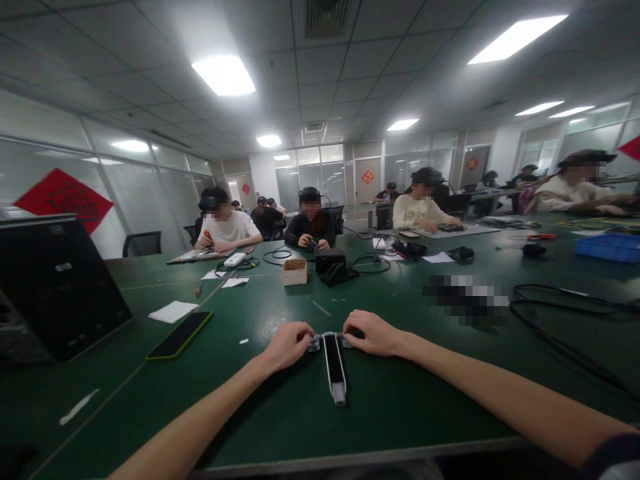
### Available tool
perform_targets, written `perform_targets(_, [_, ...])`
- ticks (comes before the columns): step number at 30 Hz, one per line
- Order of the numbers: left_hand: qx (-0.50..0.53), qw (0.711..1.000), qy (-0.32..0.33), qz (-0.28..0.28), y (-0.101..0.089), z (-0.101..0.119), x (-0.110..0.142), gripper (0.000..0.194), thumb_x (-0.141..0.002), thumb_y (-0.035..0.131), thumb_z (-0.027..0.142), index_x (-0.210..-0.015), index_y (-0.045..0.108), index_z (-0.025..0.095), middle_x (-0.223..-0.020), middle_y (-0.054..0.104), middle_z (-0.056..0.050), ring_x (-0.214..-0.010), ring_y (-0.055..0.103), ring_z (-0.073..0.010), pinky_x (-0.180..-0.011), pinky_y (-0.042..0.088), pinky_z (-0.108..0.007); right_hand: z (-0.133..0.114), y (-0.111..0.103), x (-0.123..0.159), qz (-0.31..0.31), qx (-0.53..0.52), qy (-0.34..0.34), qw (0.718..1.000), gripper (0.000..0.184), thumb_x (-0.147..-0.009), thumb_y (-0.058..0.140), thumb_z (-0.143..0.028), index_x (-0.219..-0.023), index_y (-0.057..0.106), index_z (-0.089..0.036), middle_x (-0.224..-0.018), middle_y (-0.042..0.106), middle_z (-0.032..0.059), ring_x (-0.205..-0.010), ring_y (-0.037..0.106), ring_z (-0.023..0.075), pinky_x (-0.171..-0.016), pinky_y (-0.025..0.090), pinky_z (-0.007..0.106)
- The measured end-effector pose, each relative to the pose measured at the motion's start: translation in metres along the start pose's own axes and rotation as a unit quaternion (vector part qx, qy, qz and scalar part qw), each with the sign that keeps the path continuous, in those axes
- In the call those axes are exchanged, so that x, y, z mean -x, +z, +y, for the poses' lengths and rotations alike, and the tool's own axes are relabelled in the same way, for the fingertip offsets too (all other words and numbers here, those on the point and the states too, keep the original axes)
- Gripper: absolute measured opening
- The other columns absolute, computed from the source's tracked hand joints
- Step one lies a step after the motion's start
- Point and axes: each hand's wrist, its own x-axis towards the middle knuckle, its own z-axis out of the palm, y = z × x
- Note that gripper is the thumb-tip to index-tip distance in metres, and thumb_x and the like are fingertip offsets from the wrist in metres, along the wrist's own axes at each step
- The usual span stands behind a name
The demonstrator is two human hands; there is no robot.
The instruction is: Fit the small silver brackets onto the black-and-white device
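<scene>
While the left hand [286,347] and right hand [374,332] pinch small greyish pieces [314,345] between curled fingers [303,329], their details blurred, a slim, black-faced, pale-rimmed device [334,363] lies between them on the smooth green counter [270,420].

Device [336,367]: on counter [270,413], between left hand [290,343] and right hand [374,332].
Phone [181,335]: left of left hand; paper [173,311] just beyond.
Computer tower [63,287]: left of phone.
Box [295,273]: beyond device, on counter.
Cables [575,367]: right of right hand.

Bright lights [223,75] sit in the grey tiled ceiling [260,33]. Glass partitions [130,193] with a red diamond sign [65,199] line the left. A black chair [141,244] stands near the green table [280,427]; farther back, a door [367,192].
</scene>
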Motion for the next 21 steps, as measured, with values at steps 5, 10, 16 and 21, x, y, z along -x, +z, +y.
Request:
perform_targets(5, [0.013, 0.999, -0.008, 0.047, -0.0018, 0.0006, 0.0, 0.027, -0.083, 0.042, 0.019, -0.087, 0.069, 0.015, -0.071, 0.066, -0.001, -0.061, 0.056, -0.0137, -0.06, 0.04, -0.023, -0.001, -0.0006, 0.0002, -0.002, -0.001, 0.003, 1.0, 0.019, -0.089, 0.051, -0.03, -0.091, 0.063, -0.015, -0.09, 0.06, 0.0055, -0.08, 0.054, 0.0157, -0.071, 0.046, 0.029])
perform_targets(10, [-0.011, 1.0, -0.001, -0.015, -0.0001, 0.0005, 0.0003, 0.027, -0.079, 0.044, 0.015, -0.086, 0.071, 0.016, -0.074, 0.068, -0.002, -0.065, 0.058, -0.0148, -0.062, 0.04, -0.023, 0.0003, 0.0007, 0.0002, 0.001, 0.005, -0.005, 1.0, 0.018, -0.089, 0.052, -0.029, -0.091, 0.063, -0.015, -0.089, 0.061, 0.0055, -0.079, 0.054, 0.0155, -0.071, 0.045, 0.029])
perform_targets(16, [-0.001, 0.999, -0.018, 0.03, -0.0049, 0.0081, 0.0015, 0.028, -0.079, 0.043, 0.014, -0.085, 0.07, 0.015, -0.07, 0.066, -0.001, -0.061, 0.054, -0.0128, -0.061, 0.039, -0.023, 0.0033, 0.004, 0.0001, 0.012, 0.005, -0.008, 1.0, 0.017, -0.089, 0.052, -0.028, -0.09, 0.063, -0.015, -0.089, 0.061, 0.0053, -0.08, 0.054, 0.0154, -0.073, 0.045, 0.029])
perform_targets(21, [-0.019, 1.0, -0.011, 0.005, -0.0024, 0.0047, 0.0009, 0.027, -0.08, 0.044, 0.016, -0.086, 0.07, 0.016, -0.073, 0.067, -0.002, -0.064, 0.057, -0.0139, -0.062, 0.04, -0.023, 0.0022, 0.0018, 0.0005, 0.005, 0.0, -0.002, 1.0, 0.018, -0.089, 0.052, -0.029, -0.091, 0.063, -0.015, -0.091, 0.061, 0.006, -0.081, 0.054, 0.0156, -0.072, 0.046, 0.029])
